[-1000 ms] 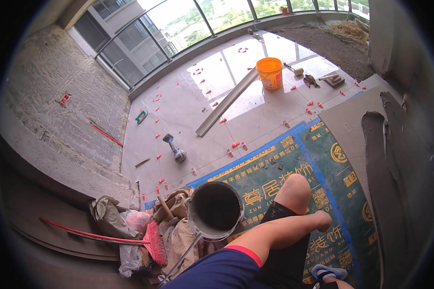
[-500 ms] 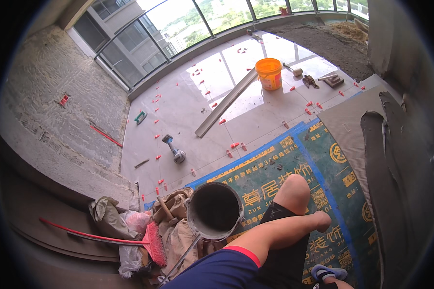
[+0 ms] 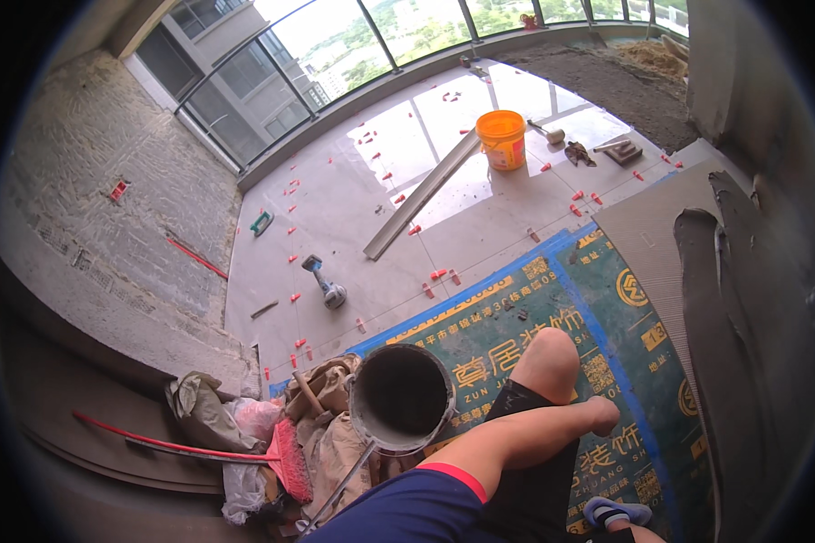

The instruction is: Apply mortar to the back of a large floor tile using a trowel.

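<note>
My left forearm, in a dark blue sleeve with red trim, reaches across from the lower edge over my dark shorts. My left hand (image 3: 600, 414) hangs bent at the wrist beside my bare knee (image 3: 551, 366). Its fingers are hidden, so I cannot tell whether it holds anything. My right hand is out of view. Left of the forearm stands a grey-stained bucket (image 3: 428, 369) with a dark inside. A thin metal rod or handle (image 3: 349, 481) slants down from its rim. Beneath my knee lies a green printed floor covering (image 3: 480, 348) edged with blue tape.
Pale floor tiles (image 3: 321, 213) carry red levelling clips, a cordless power tool (image 3: 324, 282), a long metal straightedge (image 3: 417, 204), an orange bucket (image 3: 502, 145) and a mallet (image 3: 552, 135). A red broom (image 3: 288, 462) rests against sacks at lower left. Grey mortar lies on cardboard (image 3: 652, 235) at right.
</note>
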Tool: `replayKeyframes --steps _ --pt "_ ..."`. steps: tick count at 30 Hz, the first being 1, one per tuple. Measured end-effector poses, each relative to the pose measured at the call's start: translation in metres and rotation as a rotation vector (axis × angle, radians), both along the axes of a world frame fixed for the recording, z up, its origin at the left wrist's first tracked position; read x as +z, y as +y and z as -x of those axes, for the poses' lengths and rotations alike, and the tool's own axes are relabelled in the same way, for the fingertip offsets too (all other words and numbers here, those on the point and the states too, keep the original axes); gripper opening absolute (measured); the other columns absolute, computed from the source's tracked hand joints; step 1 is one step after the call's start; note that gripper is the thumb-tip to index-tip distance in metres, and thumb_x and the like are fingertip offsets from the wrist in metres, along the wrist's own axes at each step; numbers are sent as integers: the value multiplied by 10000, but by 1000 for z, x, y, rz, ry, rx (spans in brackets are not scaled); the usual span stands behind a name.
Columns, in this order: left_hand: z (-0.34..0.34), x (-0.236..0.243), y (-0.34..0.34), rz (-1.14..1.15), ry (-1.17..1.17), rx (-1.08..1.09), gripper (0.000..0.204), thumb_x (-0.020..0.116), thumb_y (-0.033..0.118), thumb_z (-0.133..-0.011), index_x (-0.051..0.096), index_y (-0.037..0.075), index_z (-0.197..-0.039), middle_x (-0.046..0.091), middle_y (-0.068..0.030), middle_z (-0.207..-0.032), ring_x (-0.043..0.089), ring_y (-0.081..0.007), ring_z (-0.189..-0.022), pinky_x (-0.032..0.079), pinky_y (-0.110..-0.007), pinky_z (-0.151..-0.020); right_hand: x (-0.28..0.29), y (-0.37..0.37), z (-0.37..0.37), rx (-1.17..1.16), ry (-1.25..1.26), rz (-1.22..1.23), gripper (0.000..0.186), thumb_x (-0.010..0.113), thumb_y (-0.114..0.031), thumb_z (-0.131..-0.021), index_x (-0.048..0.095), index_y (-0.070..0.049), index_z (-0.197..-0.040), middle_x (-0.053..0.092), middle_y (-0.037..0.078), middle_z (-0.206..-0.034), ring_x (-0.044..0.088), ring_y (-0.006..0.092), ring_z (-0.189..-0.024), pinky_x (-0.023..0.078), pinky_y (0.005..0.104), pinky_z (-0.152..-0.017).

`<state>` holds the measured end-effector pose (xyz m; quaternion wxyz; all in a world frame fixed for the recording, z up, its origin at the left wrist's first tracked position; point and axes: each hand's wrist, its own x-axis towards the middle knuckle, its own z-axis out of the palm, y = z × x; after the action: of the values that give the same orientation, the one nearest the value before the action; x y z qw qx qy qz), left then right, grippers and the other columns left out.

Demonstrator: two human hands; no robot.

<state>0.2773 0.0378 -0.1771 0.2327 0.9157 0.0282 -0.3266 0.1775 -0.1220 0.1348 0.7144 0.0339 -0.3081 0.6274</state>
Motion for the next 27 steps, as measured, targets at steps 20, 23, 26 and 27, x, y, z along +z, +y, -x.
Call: replayKeyframes --steps 20,23,26,27 --pt "2 -8 -1 7 -67 -4 227 582 131 -703 700 38 -874 672 -146 -926 648 -290 -893 522 -386 -714 -168 -77 -57 -321 -128 724 808 431 -586 -874 212 -47 -1434 344 133 -1426 507 295 -1142 425 408 -943" --pt "3 -12 1 0 -92 5 220 582 130 -698 700 40 -861 672 -147 -919 649 -286 -885 522 -384 -710 -233 -106 -74 -328 -135 968 760 399 -572 -897 233 -54 -1428 382 109 -1402 510 268 -1134 423 393 -946" --pt "-2 -13 -3 -9 -41 -8 246 580 163 -722 706 69 -910 672 -137 -947 645 -286 -911 525 -382 -728 -264 -110 -87 -370 -57 1123 703 381 -544 -921 261 -63 -1419 424 78 -1369 519 250 -1111 424 382 -941" --pt "-2 -13 -4 -15 -54 -41 244 580 157 -715 707 69 -904 673 -141 -940 647 -285 -906 524 -383 -727 -270 -113 -89 -397 -4 1155 675 376 -529 -930 276 -68 -1413 443 64 -1352 525 241 -1097 420 380 -941"
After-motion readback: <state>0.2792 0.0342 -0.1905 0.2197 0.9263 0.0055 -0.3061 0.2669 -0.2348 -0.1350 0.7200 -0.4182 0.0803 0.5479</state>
